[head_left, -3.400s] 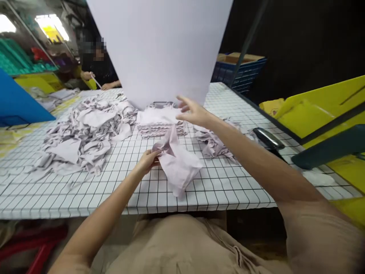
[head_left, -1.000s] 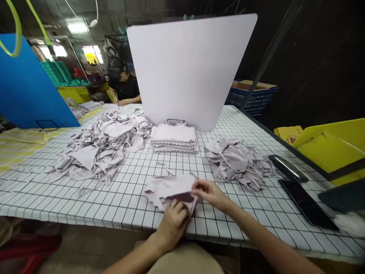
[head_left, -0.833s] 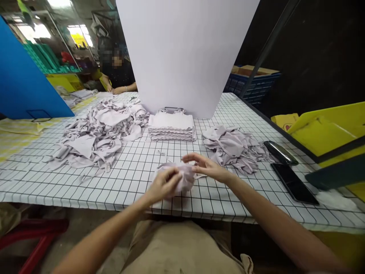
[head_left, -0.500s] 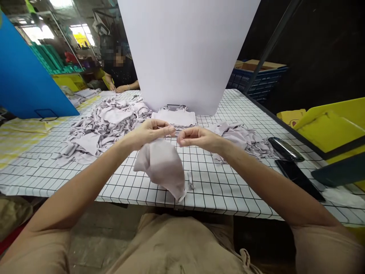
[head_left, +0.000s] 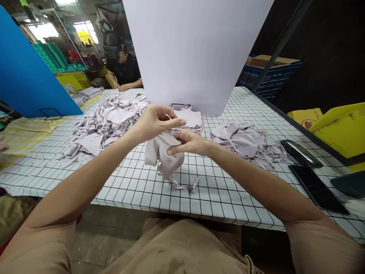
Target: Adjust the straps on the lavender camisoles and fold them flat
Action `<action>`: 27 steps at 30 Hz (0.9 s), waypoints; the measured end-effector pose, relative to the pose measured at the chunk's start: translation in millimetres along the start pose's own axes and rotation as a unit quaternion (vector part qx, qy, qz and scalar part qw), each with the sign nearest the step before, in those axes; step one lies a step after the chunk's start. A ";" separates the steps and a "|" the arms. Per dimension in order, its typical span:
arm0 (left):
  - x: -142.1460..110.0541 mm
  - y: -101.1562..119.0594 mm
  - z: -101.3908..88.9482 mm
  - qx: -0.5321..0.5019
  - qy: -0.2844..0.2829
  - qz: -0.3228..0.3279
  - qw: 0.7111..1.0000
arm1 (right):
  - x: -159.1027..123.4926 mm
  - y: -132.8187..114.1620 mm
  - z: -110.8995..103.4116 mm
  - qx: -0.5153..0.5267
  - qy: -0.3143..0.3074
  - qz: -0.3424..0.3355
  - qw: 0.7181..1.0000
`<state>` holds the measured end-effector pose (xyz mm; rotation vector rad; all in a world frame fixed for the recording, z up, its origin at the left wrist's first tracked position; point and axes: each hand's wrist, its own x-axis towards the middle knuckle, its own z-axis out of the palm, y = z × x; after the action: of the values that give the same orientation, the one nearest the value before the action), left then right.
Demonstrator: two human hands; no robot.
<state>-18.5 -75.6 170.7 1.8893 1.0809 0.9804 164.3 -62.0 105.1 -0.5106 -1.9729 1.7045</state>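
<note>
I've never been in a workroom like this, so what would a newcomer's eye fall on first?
Probably the tall pale board rising from the checked table, behind a stack of layered cloth. Nearer, the right hand grips a bunched pale cloth, with the left hand at its top. A big blue board fills the picture's left side.

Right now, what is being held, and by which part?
A pale lilac strapped garment: the right grip holds it by its upper right side. Whether the left grip also holds its top is hidden.
</note>
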 end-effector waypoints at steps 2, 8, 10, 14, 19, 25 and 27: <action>2.5 -0.7 -15.3 0.048 -0.057 -0.015 0.997 | -2.0 -6.2 -11.5 -0.005 -0.022 0.033 0.999; 1.0 -3.5 -67.7 0.114 -0.245 -0.106 0.957 | -24.4 -35.5 -57.2 -0.114 -0.045 0.077 0.990; -0.1 -3.6 -75.0 0.091 -0.203 -0.097 0.970 | -30.3 -43.1 -65.7 -0.242 -0.094 0.157 0.953; 3.4 1.5 -63.7 0.036 -0.180 -0.058 0.981 | -25.6 -47.3 -55.8 -0.319 -0.070 0.142 0.935; 10.8 17.5 -37.7 0.032 -0.242 -0.018 0.970 | -1.8 -44.5 -24.8 -0.075 0.001 -0.019 0.997; 0.9 19.2 -66.6 0.071 -0.145 -0.018 0.987 | -21.7 -36.6 -40.8 -0.166 -0.096 0.137 0.972; -4.5 15.3 -79.7 0.079 -0.120 -0.017 0.990 | -36.4 -34.8 -52.7 -0.188 -0.069 0.142 0.969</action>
<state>-84.4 -67.8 217.7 2.0480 1.0683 0.6438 225.5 -45.5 141.0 -0.8649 -2.4410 1.5602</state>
